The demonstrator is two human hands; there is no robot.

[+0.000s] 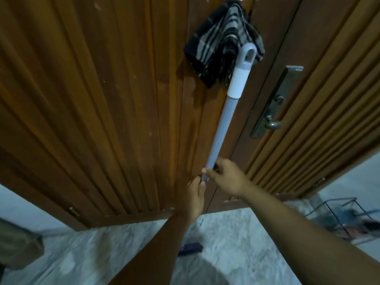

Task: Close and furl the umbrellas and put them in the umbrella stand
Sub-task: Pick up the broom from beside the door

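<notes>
Item count, head view: mostly single items, door leaves paired.

I count one grey plastic pole with a white sleeve and looped end (224, 120), one black-and-grey plaid cloth (218, 44), two ribbed brown wooden door leaves (92, 99), one grey metal lock plate with one round knob (275, 103), one dark wire rack (337, 219), and two bare hands: left hand (195, 197), right hand (228, 175).

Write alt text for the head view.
Both hands, left hand and right hand, grip the lower end of a long grey pole with a white sleeve and looped tip, which leans against a ribbed brown wooden door beside a hanging dark checked cloth.
</notes>
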